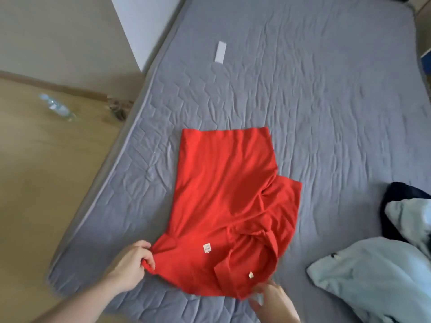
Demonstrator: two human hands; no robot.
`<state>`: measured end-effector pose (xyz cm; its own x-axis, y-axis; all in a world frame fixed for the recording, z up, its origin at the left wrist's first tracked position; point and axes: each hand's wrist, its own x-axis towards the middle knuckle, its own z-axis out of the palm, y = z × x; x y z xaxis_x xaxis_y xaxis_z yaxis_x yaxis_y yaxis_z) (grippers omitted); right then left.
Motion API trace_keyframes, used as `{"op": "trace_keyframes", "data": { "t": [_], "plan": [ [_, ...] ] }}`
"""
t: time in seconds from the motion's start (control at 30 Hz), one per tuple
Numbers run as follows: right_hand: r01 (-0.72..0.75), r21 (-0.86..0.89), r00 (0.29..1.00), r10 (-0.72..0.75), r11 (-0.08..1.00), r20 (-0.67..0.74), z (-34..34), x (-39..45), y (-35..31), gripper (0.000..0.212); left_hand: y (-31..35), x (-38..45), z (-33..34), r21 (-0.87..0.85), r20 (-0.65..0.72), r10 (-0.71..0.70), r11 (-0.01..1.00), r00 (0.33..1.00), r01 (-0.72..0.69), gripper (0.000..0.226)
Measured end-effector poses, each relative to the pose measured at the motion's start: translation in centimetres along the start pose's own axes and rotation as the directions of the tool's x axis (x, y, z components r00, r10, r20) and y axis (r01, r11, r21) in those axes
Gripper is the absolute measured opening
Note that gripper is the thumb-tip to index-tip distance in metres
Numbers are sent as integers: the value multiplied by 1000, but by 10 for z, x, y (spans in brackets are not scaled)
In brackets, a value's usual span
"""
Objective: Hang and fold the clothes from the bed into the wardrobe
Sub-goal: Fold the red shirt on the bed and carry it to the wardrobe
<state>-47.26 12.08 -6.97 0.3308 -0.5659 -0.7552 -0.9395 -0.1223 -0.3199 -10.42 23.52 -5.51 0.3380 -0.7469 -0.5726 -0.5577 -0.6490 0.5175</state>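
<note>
- The red shirt [224, 206] lay flat on the grey bed [326, 101], near its front edge.
- The left hand [133, 264] pinched the shirt's left corner with curled fingers.
- The right hand [272, 299] touched the bottom edge; its fingers were blurred, so I cannot tell their state.

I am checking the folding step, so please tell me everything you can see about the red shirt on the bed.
The red shirt is plain, soft-looking knit fabric, lying flat on the grey quilted mattress, hem toward the far end and collar toward the person. Its right side looks folded inward, with a sleeve sticking out. A small white label shows near the collar and a smaller tag lower down. The left hand pinches the near left corner; the right hand holds the near edge, though blur hides its grip.
</note>
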Motion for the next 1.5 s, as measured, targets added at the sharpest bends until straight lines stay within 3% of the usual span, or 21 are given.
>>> {"op": "trace_keyframes", "data": {
  "t": [0.1,0.23,0.37,0.53,0.63,0.73,0.8,0.87,0.93,1.0,1.07,1.13,1.2,1.33,1.4,1.5],
  "plan": [
    [-108,126,985,123,986,-118,-6,20,9,37,-7,10,26,-132,36,-258,956,966,260,48],
    [-185,404,874,338,896,-348,-45,74,19,59,-22,35,49,-258,43,-424,870,905,420,51],
    [-244,629,762,547,738,-347,-91,144,28,80,-27,52,59,-436,105,-528,737,843,516,11],
    [-280,791,734,652,544,-189,-97,194,38,74,-28,54,66,-579,34,-589,647,808,496,27],
    [-260,856,693,704,446,-156,-89,189,51,44,-29,47,67,-523,164,-676,558,718,644,42],
    [-179,906,524,817,382,-241,-80,160,69,32,-27,42,66,-467,195,-713,536,673,703,43],
    [-161,922,436,864,352,-254,-72,139,82,33,-21,40,66,-514,65,-713,576,698,636,23],
    [-194,918,480,849,346,-219,-66,128,98,32,-10,39,64,-579,-57,-699,605,713,547,14],
    [-262,902,605,787,343,-123,-63,122,109,34,10,38,58,-666,-102,-676,591,730,454,9],
    [-321,873,673,737,366,-61,-64,115,110,48,34,35,54,-641,-212,-586,688,782,341,22],
    [-337,835,672,732,435,-110,-66,108,109,61,63,30,53,-534,-319,-431,818,844,216,28],
    [-324,814,668,726,481,-164,-72,99,103,63,97,24,51,-470,-339,-319,872,885,134,25],
    [-310,812,684,710,494,-171,-78,90,102,61,136,21,54,-477,-333,-238,877,913,55,22],
    [-204,911,736,670,358,-99,-90,80,111,47,227,26,66,-509,-347,-79,853,935,-117,20],
    [-186,912,739,664,365,-115,-97,76,119,40,271,34,81,-496,-352,-13,850,936,-175,20],
    [-147,921,746,652,360,-136,-107,71,129,36,327,51,114,-410,-315,58,892,947,-191,36]
  ]
}}
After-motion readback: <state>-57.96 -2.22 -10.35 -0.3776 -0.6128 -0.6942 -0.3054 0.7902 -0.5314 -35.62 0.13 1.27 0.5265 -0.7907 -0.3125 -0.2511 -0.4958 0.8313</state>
